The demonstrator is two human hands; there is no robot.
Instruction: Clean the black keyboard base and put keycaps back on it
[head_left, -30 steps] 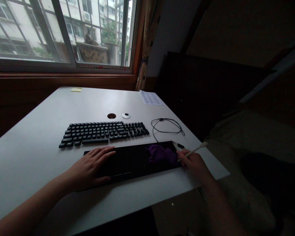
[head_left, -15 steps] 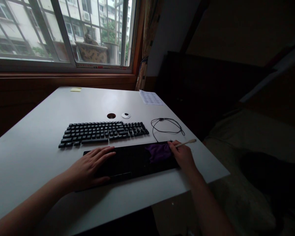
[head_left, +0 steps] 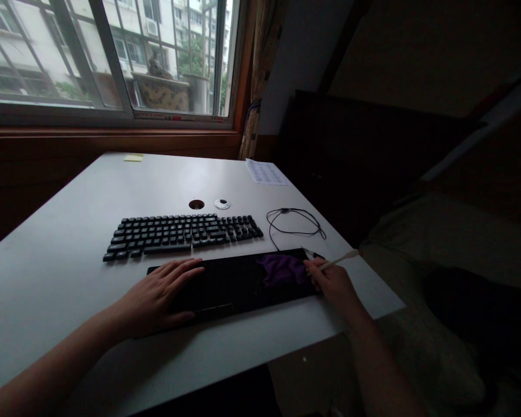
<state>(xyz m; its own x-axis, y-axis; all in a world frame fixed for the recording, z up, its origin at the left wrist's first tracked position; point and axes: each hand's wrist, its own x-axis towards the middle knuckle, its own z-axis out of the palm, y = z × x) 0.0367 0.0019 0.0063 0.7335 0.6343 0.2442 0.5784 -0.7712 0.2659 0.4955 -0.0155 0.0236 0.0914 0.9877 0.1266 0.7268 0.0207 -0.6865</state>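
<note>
My left hand [head_left: 165, 292] lies flat, fingers apart, on the left end of a black keyboard base [head_left: 238, 285] with no keycaps on it. Above the right end of the base, my right hand [head_left: 330, 279] pinches a slim, pale-handled brush [head_left: 341, 258], whose far end points up and to the right. A crumpled purple cloth [head_left: 284, 270] rests on the base just left of these fingers. Behind the base, black keycaps [head_left: 182, 233] are laid out in keyboard order. A thin dark tool [head_left: 313, 253] lies by the base's right corner; its kind is unclear.
A black cable [head_left: 297, 222] coils on the white table [head_left: 65, 249] behind the right hand. Farther back are a round hole [head_left: 197, 204], its white cover [head_left: 222, 204], a printed sheet [head_left: 267, 172] and yellow sticky notes [head_left: 133, 157]. The table's right edge runs close to my right arm.
My right hand has moved slightly right and down with the brush, away from the purple cloth. The thin dark tool now shows. My left hand stays in place.
</note>
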